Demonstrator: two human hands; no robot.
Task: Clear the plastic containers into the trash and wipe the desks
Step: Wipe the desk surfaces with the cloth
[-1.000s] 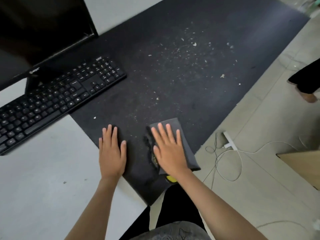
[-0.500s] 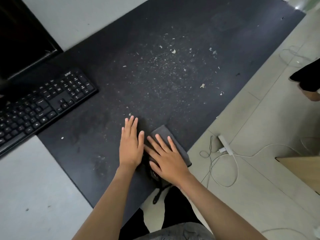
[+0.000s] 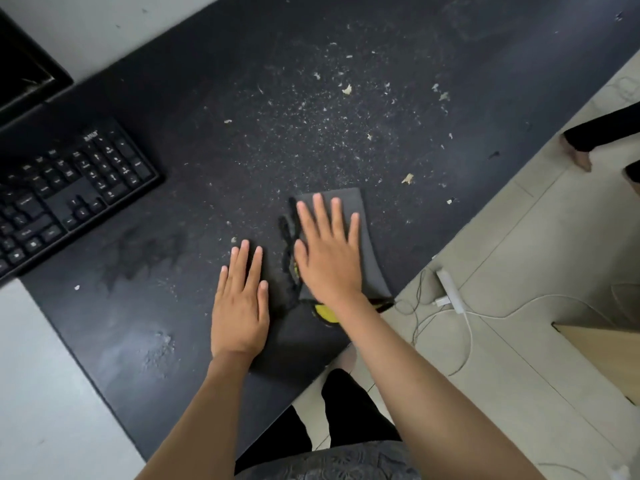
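A dark grey cloth (image 3: 372, 261) with a frayed black edge and a yellow patch lies on the black desk mat (image 3: 242, 140) near its front edge. My right hand (image 3: 329, 251) presses flat on the cloth, fingers straight and spread. My left hand (image 3: 240, 299) rests flat on the mat just left of the cloth, fingers straight. Pale crumbs and dust (image 3: 346, 109) are scattered over the mat beyond the cloth. No plastic containers are in view.
A black keyboard (image 3: 65, 192) sits at the left, a monitor corner (image 3: 24, 77) behind it. A white desk surface (image 3: 45, 393) borders the mat. On the tiled floor lie a white power strip (image 3: 448, 289) with cables, a wooden box (image 3: 609, 355), and another person's foot (image 3: 578, 157).
My right hand has slid the cloth forward, farther onto the mat toward the crumbs. My left hand stays flat beside it. The view has shifted a little.
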